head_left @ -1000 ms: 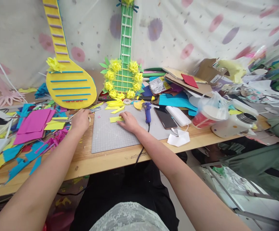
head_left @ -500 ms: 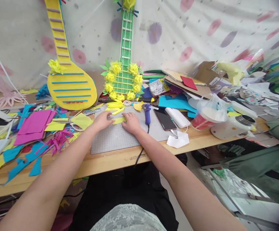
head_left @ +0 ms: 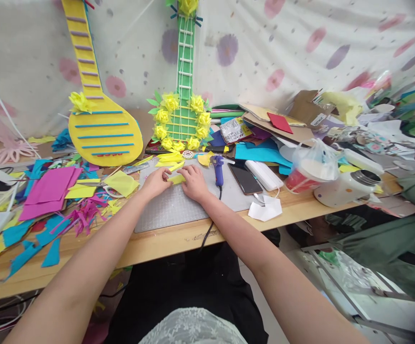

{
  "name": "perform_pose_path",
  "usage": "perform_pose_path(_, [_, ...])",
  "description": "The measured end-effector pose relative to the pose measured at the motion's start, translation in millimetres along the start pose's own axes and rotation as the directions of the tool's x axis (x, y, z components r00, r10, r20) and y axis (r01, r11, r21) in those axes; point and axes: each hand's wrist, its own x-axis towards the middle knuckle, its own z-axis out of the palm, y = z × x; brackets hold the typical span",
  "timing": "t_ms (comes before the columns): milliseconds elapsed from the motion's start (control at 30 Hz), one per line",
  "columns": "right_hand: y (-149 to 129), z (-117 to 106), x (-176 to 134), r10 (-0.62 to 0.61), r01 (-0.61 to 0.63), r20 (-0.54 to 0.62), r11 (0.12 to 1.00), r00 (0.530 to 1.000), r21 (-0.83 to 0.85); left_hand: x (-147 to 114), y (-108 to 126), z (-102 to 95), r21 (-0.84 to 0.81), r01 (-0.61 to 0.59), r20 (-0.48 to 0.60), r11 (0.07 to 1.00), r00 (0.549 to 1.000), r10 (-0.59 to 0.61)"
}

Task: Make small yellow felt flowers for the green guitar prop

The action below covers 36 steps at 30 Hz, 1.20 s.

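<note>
A yellow strip [head_left: 177, 179] lies on the grey mat [head_left: 178, 208], back from the front edge of the bench [head_left: 166, 238]. The right hand [head_left: 193, 182] rests palm down, fingers apart, on its right end; the left hand [head_left: 157, 182] curls at its left end, grip unclear.

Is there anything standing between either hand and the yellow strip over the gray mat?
Nothing visible does. The yellow strip shows between the left hand and the right hand, its right end at the right hand's fingers. The purple glue gun sits off to the right, outside that gap.
</note>
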Motion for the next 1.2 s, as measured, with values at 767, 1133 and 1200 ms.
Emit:
perform_pose_path(767, [7.8, -0.2, 1.0, -0.081, 0.078, 0.024, 0.991, 0.996, 0.11, 8.3, 1.5, 15.7, -0.332, 0.114, -0.116, 0.936, 0.98, -0.16])
perform_pose_path(1133, [9.0, 1.0, -2.2, -0.182, 0.167, 0.1, 0.975, 0.978, 0.147, -29.5, 3.4, 23.1, 0.304, -0.04, -0.28, 0.952, 0.951, 0.129])
perform_pose_path(1200, [8.2, 0.0, -2.8, -0.184, 0.168, 0.114, 0.977, 0.976, 0.134, -33.3, 3.6, 22.7, 0.327, -0.03, -0.235, 0.945, 0.966, 0.112])
